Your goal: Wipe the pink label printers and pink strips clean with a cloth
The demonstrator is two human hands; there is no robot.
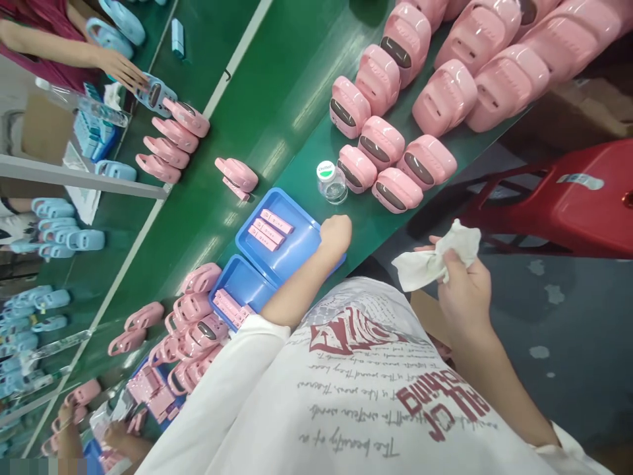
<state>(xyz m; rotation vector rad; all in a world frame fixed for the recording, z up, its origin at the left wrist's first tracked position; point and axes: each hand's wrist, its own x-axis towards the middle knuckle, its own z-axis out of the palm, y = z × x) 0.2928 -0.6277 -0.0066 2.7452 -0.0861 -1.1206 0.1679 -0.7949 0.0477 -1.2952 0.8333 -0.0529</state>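
My left hand (336,235) is closed in a fist over the near end of a blue tray (306,264); whatever it may hold is hidden. A few pink printed bars (271,229) lie side by side in that tray, away from the fist. Off the table's edge, my right hand (465,280) grips a crumpled white cloth (438,257) between thumb and fingers. Just beyond my left hand stands a clear jar (332,185) with a green and white label on its lid.
Pink plastic housings (378,142), some with dark windows, stand in rows at the upper right. A smaller blue tray (247,277) holds more pink parts. A red stool (568,198) is at the right. Across the green table (267,99), a co-worker's hand (123,69) touches a light-blue housing (157,94).
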